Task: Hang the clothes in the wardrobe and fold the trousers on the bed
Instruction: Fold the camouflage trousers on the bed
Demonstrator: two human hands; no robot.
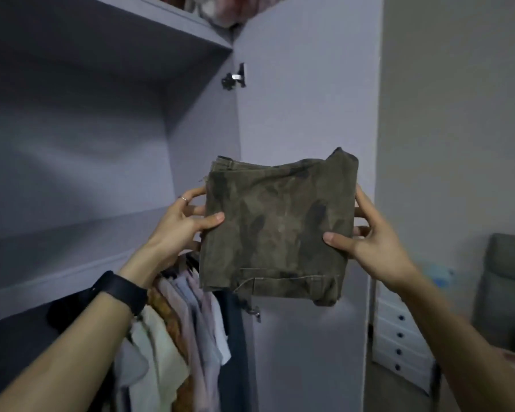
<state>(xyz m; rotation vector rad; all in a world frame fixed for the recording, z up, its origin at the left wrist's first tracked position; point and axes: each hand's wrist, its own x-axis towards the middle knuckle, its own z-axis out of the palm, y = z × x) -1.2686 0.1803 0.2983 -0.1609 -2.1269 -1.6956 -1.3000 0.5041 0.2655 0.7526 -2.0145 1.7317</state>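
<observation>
Here, in the head view, the folded trousers (277,230) are in the air in front of the open wardrobe (101,144). They are held up between both hands, before the inner face of the wardrobe door (309,99) and above the hanging clothes (185,322). They touch no shelf, and the bed is not visible.

The left hand (176,230) takes the left edge of the packet. Its thumb lies on the front face and the other fingers go behind the cloth, so its grip is closed on the trousers as a pinch. The right hand (372,245) does the same at the right edge, a little lower. A black wristband (122,289) is on the left wrist. The front edge of a shelf (57,285) runs to the left of the left hand and lower. A white chest of drawers (399,337) stands well apart at the right.

The trousers look like thick camouflage cotton, folded in several layers into a nearly square packet. Probably the packet is soft but with some body, not slippery, not fragile and rather light. The danger is that the layers slide open, because the lower edge shows uneven, loose ends. It seems best to pinch all layers at the two side edges, or to support the packet from beneath with flat palms when it is laid down.
</observation>
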